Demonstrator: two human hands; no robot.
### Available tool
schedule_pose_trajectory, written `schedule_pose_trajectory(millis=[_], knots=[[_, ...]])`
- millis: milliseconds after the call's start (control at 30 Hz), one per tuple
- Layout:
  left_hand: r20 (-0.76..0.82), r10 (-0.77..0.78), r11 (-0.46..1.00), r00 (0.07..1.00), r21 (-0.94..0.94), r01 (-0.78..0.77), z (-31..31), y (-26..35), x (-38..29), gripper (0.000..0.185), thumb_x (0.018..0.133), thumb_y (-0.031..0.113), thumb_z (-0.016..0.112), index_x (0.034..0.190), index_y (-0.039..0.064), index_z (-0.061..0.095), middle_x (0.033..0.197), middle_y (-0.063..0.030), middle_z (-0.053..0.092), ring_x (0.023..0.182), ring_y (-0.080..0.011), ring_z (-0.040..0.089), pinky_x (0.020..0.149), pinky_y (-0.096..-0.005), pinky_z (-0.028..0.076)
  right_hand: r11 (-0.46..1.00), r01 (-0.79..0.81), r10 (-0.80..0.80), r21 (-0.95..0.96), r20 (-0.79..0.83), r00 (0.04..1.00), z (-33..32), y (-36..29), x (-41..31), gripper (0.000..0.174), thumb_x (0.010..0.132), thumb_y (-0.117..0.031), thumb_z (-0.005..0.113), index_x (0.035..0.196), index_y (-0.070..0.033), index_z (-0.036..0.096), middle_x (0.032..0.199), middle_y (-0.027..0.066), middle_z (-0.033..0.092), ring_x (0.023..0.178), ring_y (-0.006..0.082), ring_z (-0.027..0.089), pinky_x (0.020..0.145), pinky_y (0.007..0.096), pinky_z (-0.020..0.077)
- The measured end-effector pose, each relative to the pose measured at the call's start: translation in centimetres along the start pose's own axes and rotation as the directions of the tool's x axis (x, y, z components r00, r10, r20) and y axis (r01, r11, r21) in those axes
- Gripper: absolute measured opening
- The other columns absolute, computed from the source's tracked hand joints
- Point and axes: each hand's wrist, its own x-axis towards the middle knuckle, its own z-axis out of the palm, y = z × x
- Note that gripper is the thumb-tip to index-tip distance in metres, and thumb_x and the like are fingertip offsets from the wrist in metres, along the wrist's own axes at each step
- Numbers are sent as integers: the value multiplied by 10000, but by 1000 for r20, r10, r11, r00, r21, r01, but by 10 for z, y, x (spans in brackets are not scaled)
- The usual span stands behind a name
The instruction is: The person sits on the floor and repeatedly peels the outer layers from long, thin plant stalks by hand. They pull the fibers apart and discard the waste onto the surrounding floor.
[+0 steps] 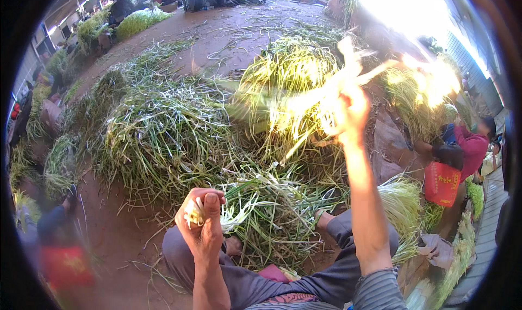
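My left hand is closed around a small bundle of pale cut stalks, their ends facing up toward me. White-stemmed strands fan out beyond that fist. Raised at the upper right, my right hand is washed out by sunlight and blurred. It grips long leafy stalks that spread to its left; glare hides where the fingers close. Below and behind that hand rises a sunlit heap of long green vegetable stalks. A second heap lies to the left, and loose strands cover the ground between my legs.
Pale stalks are piled beside my right knee, near crumpled sacking. A seated person in a red top is at the right, with a red bag close by. Another red object sits blurred at lower left.
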Motion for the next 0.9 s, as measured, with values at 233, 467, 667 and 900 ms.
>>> schedule_pose_trajectory(millis=[233, 467, 667, 900], knots=[[12, -138, 971, 990, -196, 137, -34, 22, -4, 318, 923, 257, 633, 863, -55, 614, 605, -38, 536, 522, -63, 454, 502, -196, 342, 654, -342, 756, -675, 575, 312, -32, 87, -143, 495, 869, -104, 526, 1361, -107, 476, 956, 145, 679, 591, 159, 667, 498, 267, 506], [355, 275, 886, 893, -454, -92, -76, 25, -15, 423, 867, 338, 673, 808, -78, 624, 506, -100, 572, 354, -122, 472, 374, -207, 363, 322, -771, 895, -549, -88, 437, -86, 186, -289, 491, 882, -276, 619, 1250, 32, 518, 901, 127, 654, 509, 153, 630, 507, 266, 499], [779, 288, 736, 557, -553, 392, -103, 12, -3, 367, 846, 190, 714, 863, -171, 651, 552, -161, 617, 401, -187, 578, 365, -255, 430, 228, -797, 964, -560, 19, 264, -65, 226, -338, 795, 868, -459, 599, 1415, 41, 309, 1228, 241, 531, 649, 218, 648, 684, 319, 512], [786, 250, 866, 565, -442, 232, -82, 16, 11, 349, 825, 261, 739, 887, -80, 693, 615, -98, 659, 495, -177, 646, 433, -264, 510, 275, -478, 956, -834, 183, 231, -68, 243, -390, 766, 937, -547, 402, 1372, 80, 335, 1238, 327, 508, 1084, 412, 562, 971, 387, 426]])
